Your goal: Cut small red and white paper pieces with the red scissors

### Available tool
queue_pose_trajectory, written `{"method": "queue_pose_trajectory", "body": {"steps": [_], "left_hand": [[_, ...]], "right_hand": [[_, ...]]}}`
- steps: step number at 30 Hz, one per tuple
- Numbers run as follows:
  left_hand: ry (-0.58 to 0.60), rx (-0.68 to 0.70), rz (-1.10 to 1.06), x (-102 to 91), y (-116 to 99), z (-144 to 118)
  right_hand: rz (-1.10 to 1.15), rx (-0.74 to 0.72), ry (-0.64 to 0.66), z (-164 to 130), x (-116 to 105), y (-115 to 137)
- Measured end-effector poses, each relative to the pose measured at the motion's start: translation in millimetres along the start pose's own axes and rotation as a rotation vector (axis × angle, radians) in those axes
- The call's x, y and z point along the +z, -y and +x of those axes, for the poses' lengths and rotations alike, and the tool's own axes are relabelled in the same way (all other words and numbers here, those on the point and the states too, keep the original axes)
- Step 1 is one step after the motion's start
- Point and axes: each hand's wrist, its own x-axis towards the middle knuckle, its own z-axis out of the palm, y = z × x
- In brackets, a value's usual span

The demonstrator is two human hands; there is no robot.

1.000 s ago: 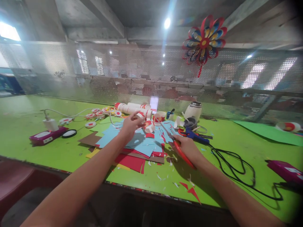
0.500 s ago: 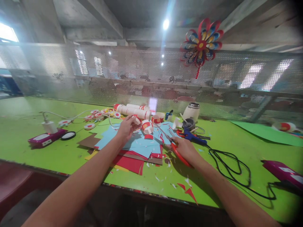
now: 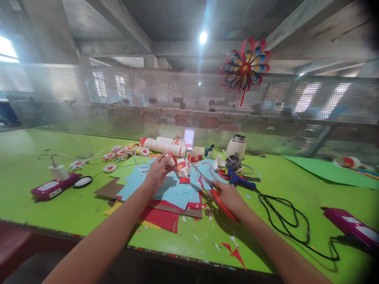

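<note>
Though the scene sits lower in the head view than half a second ago, the work looks little altered: the left hand (image 3: pixel 156 171) pinches a red-and-white paper piece (image 3: pixel 169 159) above the blue sheets (image 3: pixel 170 190), and the right hand (image 3: pixel 227 194) grips red-handled scissors (image 3: pixel 220 203), blades pointing toward the printed cup (image 3: pixel 182 167) between the hands. Any lettering on that cup or elsewhere on the bench (image 3: pixel 74 213) is too blurred to read.

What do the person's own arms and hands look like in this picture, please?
The left arm and right arm are bare as far as they show, with no sleeves in view. The left hand and right hand are ungloved, and no watch or bracelet shows at either wrist. Rings are too small to tell.
</note>
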Motion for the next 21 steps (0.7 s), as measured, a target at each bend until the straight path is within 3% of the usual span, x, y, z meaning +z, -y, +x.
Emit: {"method": "queue_pose_trajectory", "body": {"steps": [9, 17, 21], "left_hand": [[-0.061, 0.028, 0.057, -1.6, 0.8, 3.4], [-0.096, 0.051, 0.099, -8.9, 7.9, 9.1], [-0.131, 0.041, 0.099, -17.0, 13.5, 16.2]], "right_hand": [[-0.205, 0.126, 0.085, 0.3, -1.9, -11.1], [-0.283, 0.058, 0.208, 0.5, -13.8, -21.4], [-0.326, 0.049, 0.189, -3.5, -25.3, -17.0]]}}
